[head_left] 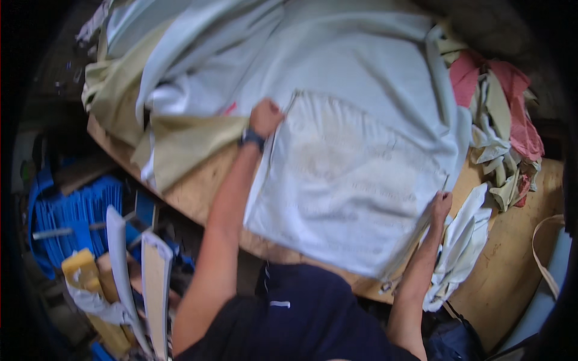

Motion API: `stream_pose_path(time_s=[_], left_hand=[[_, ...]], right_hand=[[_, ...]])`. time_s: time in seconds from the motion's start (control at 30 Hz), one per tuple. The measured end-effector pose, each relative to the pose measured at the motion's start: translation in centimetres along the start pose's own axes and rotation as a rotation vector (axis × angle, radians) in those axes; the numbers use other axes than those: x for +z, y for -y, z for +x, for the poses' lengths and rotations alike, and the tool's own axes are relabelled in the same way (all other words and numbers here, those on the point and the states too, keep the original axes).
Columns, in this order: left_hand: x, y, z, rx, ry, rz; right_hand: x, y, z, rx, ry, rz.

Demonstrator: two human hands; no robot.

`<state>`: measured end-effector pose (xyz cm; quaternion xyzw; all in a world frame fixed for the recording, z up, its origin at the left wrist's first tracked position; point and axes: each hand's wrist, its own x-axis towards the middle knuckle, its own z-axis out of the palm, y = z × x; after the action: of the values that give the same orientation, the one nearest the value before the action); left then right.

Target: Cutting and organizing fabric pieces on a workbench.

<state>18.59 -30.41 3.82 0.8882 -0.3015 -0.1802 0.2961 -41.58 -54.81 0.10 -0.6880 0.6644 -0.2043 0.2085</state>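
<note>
Head view: the white cloth (337, 198) lies on the table (186, 195), its upper part over the grey sheet (367, 66). The left hand (267, 118), fingers curled, pinches its left edge near the upper corner; the right hand (441, 207) pinches its right edge, lower down. Wrinkles suggest it is light and soft, likely to sag or crease between grips rather than break. Opposite edges look the best hold, pulled evenly; its slipperiness cannot be told.
</note>
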Motion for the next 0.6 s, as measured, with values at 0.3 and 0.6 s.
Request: stream_pose_path(time_s=[0.3, 0.6], left_hand=[[-1.5, -1.3, 3.9, 0.089, 0.313, 0.019], [0.6, -1.6, -1.1, 0.239, 0.073, -0.076]], right_hand=[[0.5, -3.0, 1.2, 0.057, 0.078, 0.087], [-1.0, -6.3, 2.8, -0.011, 0.021, -0.043]])
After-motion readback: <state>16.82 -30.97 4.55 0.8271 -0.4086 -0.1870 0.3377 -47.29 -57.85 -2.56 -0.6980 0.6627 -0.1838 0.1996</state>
